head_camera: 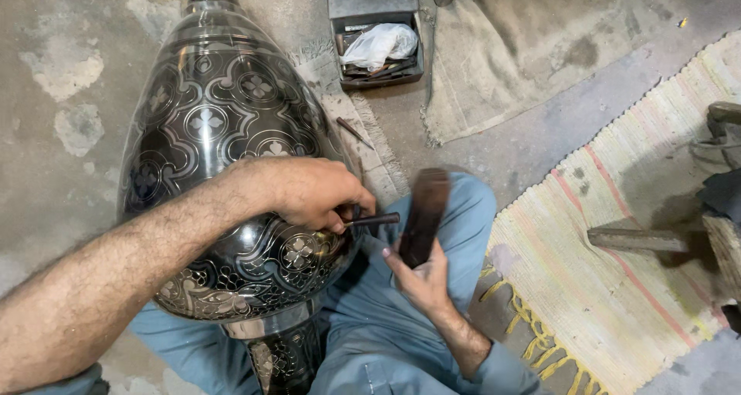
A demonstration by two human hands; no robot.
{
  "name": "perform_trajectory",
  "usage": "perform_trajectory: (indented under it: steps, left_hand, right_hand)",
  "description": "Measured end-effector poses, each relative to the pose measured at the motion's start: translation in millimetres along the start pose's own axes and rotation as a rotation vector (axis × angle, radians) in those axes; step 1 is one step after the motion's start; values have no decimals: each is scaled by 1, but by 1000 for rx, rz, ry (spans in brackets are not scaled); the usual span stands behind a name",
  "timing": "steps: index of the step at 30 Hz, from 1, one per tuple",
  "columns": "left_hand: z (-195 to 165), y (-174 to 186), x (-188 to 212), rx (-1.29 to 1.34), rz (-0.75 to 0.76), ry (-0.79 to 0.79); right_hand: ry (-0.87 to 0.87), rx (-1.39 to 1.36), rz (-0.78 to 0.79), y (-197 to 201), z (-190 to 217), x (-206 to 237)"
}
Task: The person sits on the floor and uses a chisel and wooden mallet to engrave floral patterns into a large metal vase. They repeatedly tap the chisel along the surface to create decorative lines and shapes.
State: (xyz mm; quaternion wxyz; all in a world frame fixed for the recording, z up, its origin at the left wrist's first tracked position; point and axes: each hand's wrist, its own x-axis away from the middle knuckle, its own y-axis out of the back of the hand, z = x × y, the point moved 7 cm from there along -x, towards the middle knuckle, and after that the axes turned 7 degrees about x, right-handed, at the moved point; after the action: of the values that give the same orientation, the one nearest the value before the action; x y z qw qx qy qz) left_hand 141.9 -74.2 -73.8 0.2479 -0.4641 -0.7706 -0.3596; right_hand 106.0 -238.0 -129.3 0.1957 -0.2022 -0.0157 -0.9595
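Two hands work here: from the head view we see our left hand (312,190) pinched around a thin chisel (373,221) pressed to the big engraved metal vase (224,171) lying across our lap. We judge the vase heavy, rigid and slick, best steadied by its belly. Our right hand (421,275), wrist bent up, is clenched on a dark, blurred mallet (424,214) just beside the chisel's end.

The one package in view is an open dark metal box (376,32) on the concrete floor (62,25), near the top edge just beside a burlap mat's (509,55) left edge. It is rectangular with its lid raised, and holds a crumpled white plastic bag (382,44) among dark tools.
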Motion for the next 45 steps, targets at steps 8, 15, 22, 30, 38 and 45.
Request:
perform_trajectory:
  steps: [8,15,22,30,38,45]
  left_hand:
    - [7,7,25,173,-298,65]
    - [8,2,50,261,-574,34]
    - [10,-13,68,368,-746,134]
    - [3,-18,84,362,-991,-17]
    - [7,-36,96,413,-1090,-14]
    - [10,-41,94,435,-1080,-55]
  right_hand:
    - [133,132,180,14,15,-32]
    - [223,393,315,26,39,-57]
    - [509,606,352,28,77,-79]
    - [582,973,427,22,116,-95]
    - [746,1042,518,7,151,-83]
    - [685,1108,500,12,158,-83]
